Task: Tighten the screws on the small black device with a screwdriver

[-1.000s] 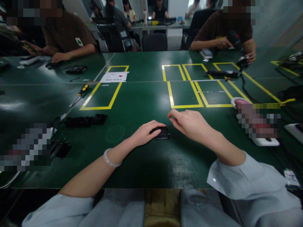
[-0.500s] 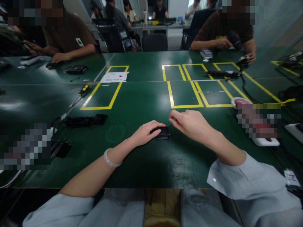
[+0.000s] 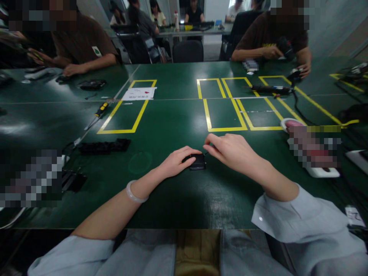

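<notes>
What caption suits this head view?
Left hand steadies a small black device on a green table; right hand pinches beside it.

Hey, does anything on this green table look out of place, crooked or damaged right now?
Nothing stands out. The left hand rests on a small black device, the right hand pinches at its far corner, and it lies flat.

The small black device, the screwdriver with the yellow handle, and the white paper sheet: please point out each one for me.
small black device (image 3: 198, 162), head view, on its top face beside the left hand's fingers.
screwdriver (image 3: 101, 109), head view, on its yellow and black handle.
white paper sheet (image 3: 138, 93), head view, on its middle.
</notes>
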